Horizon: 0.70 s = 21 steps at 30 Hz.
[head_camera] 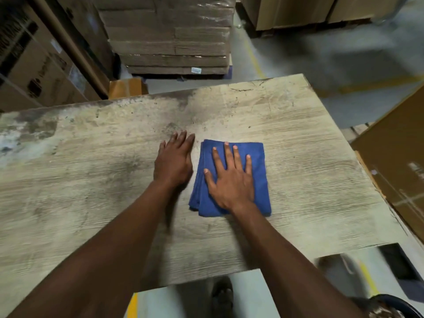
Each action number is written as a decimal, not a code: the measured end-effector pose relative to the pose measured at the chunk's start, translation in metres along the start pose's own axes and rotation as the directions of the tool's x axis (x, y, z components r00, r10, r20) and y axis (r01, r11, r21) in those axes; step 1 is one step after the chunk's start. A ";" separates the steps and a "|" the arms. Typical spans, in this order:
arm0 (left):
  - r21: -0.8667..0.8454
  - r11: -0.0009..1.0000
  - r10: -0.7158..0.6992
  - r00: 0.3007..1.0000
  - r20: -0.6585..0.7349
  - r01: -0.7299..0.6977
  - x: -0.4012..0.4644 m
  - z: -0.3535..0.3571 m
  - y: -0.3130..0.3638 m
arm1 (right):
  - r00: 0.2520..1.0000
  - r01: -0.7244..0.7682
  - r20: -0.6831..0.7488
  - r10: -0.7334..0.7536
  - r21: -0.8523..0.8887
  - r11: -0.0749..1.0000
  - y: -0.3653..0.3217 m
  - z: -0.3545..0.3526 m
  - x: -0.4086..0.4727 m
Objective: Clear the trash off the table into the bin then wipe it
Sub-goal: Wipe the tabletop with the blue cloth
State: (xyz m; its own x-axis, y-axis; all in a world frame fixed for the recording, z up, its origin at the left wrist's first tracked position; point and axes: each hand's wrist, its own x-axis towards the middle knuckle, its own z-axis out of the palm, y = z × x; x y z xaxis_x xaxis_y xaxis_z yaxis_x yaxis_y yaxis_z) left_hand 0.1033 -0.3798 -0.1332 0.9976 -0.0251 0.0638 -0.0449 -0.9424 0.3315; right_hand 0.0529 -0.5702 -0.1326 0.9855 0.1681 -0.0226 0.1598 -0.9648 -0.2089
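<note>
Folded blue cloth (231, 177) lay mid-table (91, 180), right of centre. Right hand (231, 180) pressed flat on cloth, fingers spread. Left hand (174, 161) just beside cloth, fingers straight, holding nothing.

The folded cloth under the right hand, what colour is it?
Plain blue cloth, clearest in the head view.

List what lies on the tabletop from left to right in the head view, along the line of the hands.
Bare stained table → left hand, flat on the wood → blue cloth with the right hand pressing on it → bare table → cardboard box beyond the edge.
</note>
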 end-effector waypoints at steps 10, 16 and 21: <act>0.096 0.995 0.021 1.000 0.001 -0.021 -0.001 -0.003 0.004 | 0.998 0.062 0.030 -0.062 -0.012 0.998 -0.012 0.001 -0.067; 0.112 0.993 0.025 0.998 0.055 -0.031 0.003 -0.003 0.001 | 0.999 -0.053 0.012 0.053 -0.010 0.999 -0.016 -0.001 0.039; 0.102 0.994 0.039 0.997 0.066 -0.046 0.005 -0.002 -0.004 | 0.998 -0.066 0.010 0.067 -0.021 0.998 -0.025 0.004 0.031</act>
State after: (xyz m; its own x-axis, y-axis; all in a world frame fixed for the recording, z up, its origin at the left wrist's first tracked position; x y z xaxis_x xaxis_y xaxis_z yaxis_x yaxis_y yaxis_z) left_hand 0.1084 -0.3757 -0.1319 0.9964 -0.0837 0.0148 -0.0848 -0.9695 0.2301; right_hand 0.0795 -0.5395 -0.1324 0.9933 0.1055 -0.0461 0.0953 -0.9779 -0.1859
